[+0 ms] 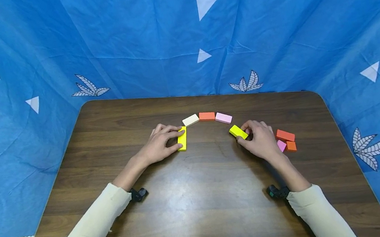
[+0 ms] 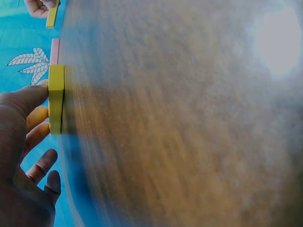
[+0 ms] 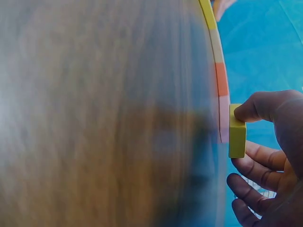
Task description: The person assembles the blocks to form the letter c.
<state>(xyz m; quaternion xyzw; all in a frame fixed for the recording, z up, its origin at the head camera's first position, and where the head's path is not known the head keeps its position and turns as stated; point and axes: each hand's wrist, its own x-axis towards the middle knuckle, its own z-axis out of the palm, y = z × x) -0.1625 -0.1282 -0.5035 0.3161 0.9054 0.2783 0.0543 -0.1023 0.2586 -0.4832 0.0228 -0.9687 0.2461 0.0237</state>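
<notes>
My left hand [image 1: 158, 144] pinches a yellow block [image 1: 182, 139] between thumb and fingers, and the block lies on the table. From that block's far end a cream block [image 1: 190, 120], an orange-red block [image 1: 206, 116] and a pink block [image 1: 224, 117] curve to the right in an arc. Right of the pink block, my right hand [image 1: 261, 141] holds a second yellow block [image 1: 237, 131] between thumb and fingers, with a gap between the two blocks. In the right wrist view this yellow block [image 3: 238, 137] appears raised off the tabletop.
Beside the right hand lie an orange-red block [image 1: 285, 135], a pink block [image 1: 281, 145] partly hidden by the hand, and an orange block [image 1: 290, 146]. Brown wooden table [image 1: 173, 210] spreads beneath everything. Blue patterned cloth [image 1: 148, 27] hangs behind and at both sides.
</notes>
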